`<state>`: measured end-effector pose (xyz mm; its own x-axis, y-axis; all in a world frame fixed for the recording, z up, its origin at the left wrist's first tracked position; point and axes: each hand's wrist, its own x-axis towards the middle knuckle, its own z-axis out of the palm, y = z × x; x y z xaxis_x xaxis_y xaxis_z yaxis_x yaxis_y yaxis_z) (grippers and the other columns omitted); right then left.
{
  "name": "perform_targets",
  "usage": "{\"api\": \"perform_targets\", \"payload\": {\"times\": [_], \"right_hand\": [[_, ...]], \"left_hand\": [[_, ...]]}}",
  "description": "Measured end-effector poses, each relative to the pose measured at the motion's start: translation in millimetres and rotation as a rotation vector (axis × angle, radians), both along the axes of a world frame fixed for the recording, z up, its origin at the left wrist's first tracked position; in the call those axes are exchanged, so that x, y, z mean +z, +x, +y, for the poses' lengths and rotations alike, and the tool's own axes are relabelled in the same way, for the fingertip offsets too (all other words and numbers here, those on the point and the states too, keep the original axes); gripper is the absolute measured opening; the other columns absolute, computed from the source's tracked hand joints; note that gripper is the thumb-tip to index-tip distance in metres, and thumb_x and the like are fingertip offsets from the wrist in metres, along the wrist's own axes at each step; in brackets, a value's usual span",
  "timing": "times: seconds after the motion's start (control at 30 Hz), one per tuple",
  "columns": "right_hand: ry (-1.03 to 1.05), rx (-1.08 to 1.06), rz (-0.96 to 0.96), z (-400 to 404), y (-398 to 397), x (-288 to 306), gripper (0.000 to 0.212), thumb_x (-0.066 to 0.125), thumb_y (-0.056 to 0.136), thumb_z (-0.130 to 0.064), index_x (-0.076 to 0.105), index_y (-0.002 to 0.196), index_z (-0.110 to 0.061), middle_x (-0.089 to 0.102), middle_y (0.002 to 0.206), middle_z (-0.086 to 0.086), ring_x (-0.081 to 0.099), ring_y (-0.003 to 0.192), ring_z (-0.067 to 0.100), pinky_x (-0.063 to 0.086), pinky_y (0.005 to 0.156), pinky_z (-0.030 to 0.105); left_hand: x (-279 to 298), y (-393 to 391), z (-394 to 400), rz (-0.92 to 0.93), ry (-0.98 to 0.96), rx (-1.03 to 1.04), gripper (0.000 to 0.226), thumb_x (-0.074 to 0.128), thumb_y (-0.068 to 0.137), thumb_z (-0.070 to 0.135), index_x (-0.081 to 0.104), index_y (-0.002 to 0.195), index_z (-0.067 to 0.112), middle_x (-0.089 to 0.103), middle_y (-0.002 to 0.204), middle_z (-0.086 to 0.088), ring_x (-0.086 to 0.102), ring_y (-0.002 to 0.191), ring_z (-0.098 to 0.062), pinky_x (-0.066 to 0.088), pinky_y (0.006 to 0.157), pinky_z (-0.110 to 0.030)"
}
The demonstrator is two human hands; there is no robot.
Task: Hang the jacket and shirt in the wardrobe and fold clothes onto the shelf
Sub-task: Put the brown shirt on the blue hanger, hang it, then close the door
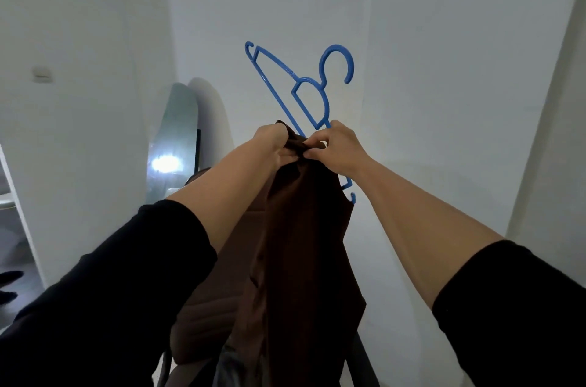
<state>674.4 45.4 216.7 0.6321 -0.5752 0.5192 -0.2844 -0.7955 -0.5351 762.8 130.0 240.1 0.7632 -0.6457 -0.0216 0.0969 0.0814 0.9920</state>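
A dark brown shirt (301, 244) hangs from both my hands at arm's length, its buttons running down the front. My left hand (274, 141) grips a bunch of the fabric at the top. My right hand (337, 149) pinches the cloth beside it and also holds a blue plastic hanger (309, 95), which tilts steeply with its hook up to the right. The hanger's lower end pokes out behind the shirt. A brown quilted jacket (203, 317) lies below, partly hidden by the shirt and my left arm.
White walls (444, 69) fill the view ahead. A tall mirror (172, 145) leans in the corner at the left. A white shelf unit edge (16, 212) shows at the far left, with a dark shoe on the floor beneath it.
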Motion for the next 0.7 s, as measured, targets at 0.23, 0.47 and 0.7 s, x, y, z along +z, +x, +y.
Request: {"api": "perform_targets", "payload": {"times": [0.23, 0.47, 0.7], "right_hand": [[-0.078, -0.052, 0.052, -8, -4, 6, 0.013, 0.065, 0.088, -0.018, 0.072, 0.097, -0.012, 0.047, 0.117, 0.007, 0.042, 0.127, 0.022, 0.028, 0.090, 0.021], [-0.017, -0.094, -0.009, -10, -6, 11, 0.014, 0.063, 0.089, -0.015, 0.071, 0.098, -0.009, 0.048, 0.122, 0.010, 0.044, 0.126, 0.022, 0.034, 0.093, 0.022], [0.002, -0.135, -0.036, -12, -12, 10, 0.018, 0.061, 0.091, -0.015, 0.070, 0.105, -0.008, 0.046, 0.134, 0.009, 0.044, 0.128, 0.023, 0.036, 0.104, 0.029]], "left_hand": [[-9, 28, 30, -0.396, 0.532, -0.310, 0.018, 0.054, 0.090, 0.020, 0.058, 0.103, 0.009, 0.070, 0.087, -0.005, 0.067, 0.081, -0.014, 0.051, 0.086, -0.030], [-23, 45, 32, -0.778, 0.428, -0.307, 0.029, 0.058, 0.090, 0.038, 0.057, 0.069, 0.018, 0.055, 0.071, 0.000, 0.049, 0.071, -0.015, 0.041, 0.070, -0.026], [-53, 53, 31, -0.775, 0.583, -0.531, 0.037, 0.067, 0.086, 0.028, 0.054, 0.120, 0.023, 0.062, 0.117, 0.001, 0.060, 0.107, -0.021, 0.051, 0.094, -0.041]]}}
